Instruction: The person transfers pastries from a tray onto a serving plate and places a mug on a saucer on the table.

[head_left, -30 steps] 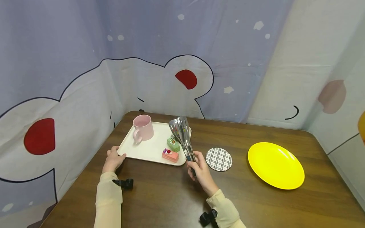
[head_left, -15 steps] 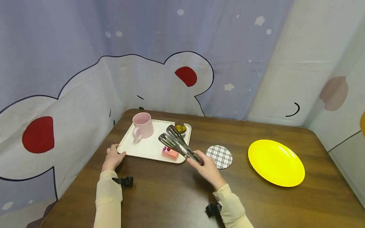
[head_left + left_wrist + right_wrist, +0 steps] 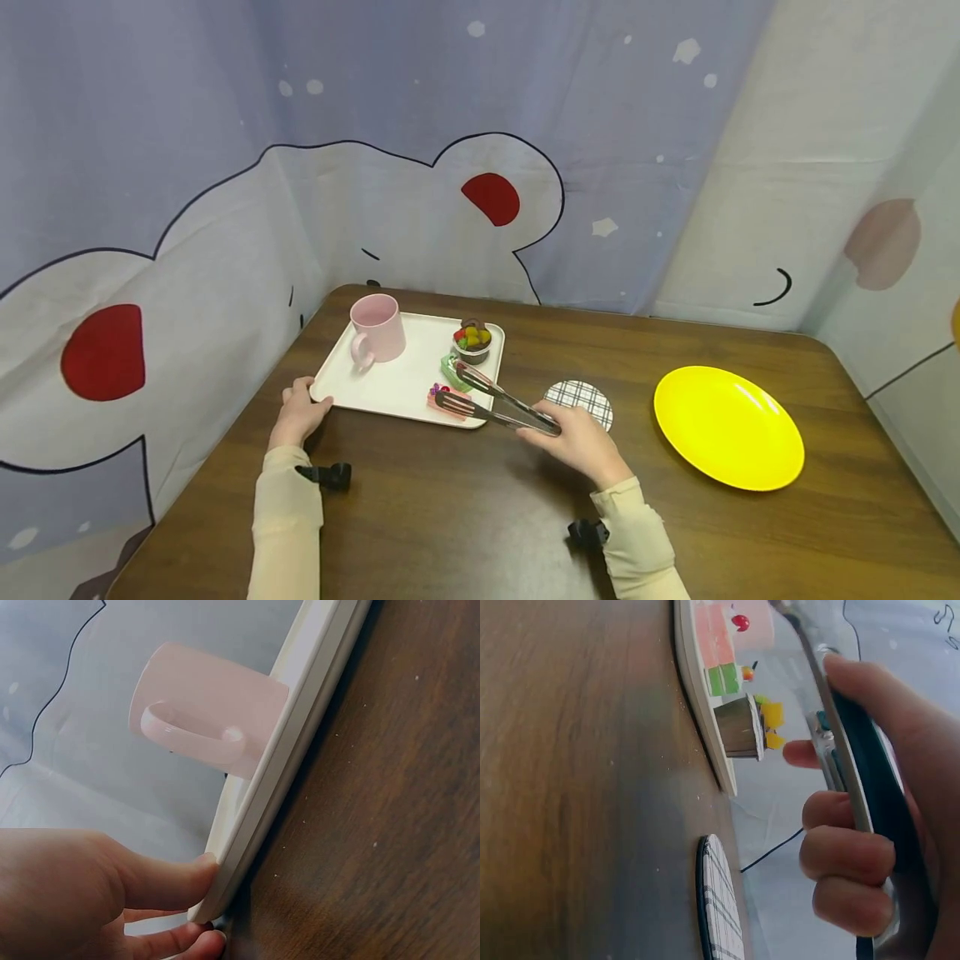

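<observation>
At the near left corner of the white tray (image 3: 393,383), my left hand (image 3: 298,414) pinches the rim, thumb on top and fingers below, as the left wrist view shows. My right hand (image 3: 577,442) grips metal serving tongs (image 3: 504,397) by the handle, fingers curled round it. Their two ends are spread apart and overlap a pink toy cake slice (image 3: 714,637) and a green toy cake (image 3: 452,374) in the head view. Behind these on the tray stands a toy fruit cupcake (image 3: 473,342). A pink mug (image 3: 384,335) sits at the tray's left.
Right of the tray a round checked coaster (image 3: 577,395) lies partly behind my right hand. Farther right is a yellow plate (image 3: 727,429). A printed curtain (image 3: 405,217) hangs behind the brown wooden table (image 3: 435,508).
My right hand has moved right and toward me, and the tongs have swung from upright to lying low over the cakes, their ends wider apart. The left hand keeps its place.
</observation>
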Demonstrator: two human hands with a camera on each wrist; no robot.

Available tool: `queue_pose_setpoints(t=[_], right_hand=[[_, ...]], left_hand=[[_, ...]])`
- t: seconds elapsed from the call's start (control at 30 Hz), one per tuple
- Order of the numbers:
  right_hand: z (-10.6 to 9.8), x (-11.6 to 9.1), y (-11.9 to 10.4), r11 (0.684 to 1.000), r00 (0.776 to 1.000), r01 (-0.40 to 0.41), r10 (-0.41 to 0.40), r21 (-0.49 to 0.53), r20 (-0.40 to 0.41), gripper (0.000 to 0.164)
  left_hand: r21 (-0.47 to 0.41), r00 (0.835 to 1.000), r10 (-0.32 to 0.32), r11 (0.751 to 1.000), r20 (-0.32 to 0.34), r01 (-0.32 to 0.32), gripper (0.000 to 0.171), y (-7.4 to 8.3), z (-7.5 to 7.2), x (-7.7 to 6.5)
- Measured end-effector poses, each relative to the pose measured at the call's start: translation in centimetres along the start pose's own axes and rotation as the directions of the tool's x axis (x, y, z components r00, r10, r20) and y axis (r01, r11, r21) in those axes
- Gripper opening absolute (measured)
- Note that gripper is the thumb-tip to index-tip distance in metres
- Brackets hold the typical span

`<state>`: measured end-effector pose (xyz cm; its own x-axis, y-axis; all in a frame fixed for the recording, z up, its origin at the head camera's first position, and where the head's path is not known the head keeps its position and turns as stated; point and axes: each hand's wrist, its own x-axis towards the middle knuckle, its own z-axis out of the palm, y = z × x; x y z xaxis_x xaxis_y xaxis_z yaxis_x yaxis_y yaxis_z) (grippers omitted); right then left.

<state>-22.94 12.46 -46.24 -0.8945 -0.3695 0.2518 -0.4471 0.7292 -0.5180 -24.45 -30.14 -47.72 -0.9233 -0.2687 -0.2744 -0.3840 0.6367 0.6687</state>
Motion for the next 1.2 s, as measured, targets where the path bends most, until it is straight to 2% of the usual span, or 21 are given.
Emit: queue_pose_setpoints(t=[0.2,0.4,0.7,0.9,1.2], right_hand=[[0.2,-0.1,-0.1,0.998,0.999,-0.011,0.013,-0.064,0.033,0.036],[0.8,-0.1,0.0,0.999,0.997,0.004,-0.001,-0.042,0.077,0.038],[1.1,-0.1,0.1,0.996,0.998,0.057,-0.054,-0.065,0.046,0.034],[1.1,-0.2,0.2,0.99,0.998,0.059,-0.057,-0.13,0.016,0.028],[1.1,-0.3,0.1,0.985,0.997,0.076,-0.077,-0.155,0.0,0.027]], left_hand=[[-0.008,1.0,0.003,1.0,0.005,-0.003,0.066,-0.1,-0.1,0.0],[-0.011,1.0,0.01,1.0,0.003,-0.01,0.067,0.1,-0.1,-0.1],[-0.023,1.0,-0.003,1.0,0.0,0.003,0.066,0.2,-0.3,-0.3],[-0.03,1.0,-0.003,1.0,0.007,0.004,0.066,0.2,-0.2,-0.3],[-0.034,1.0,0.003,0.999,0.016,-0.003,0.067,0.1,-0.3,-0.2]])
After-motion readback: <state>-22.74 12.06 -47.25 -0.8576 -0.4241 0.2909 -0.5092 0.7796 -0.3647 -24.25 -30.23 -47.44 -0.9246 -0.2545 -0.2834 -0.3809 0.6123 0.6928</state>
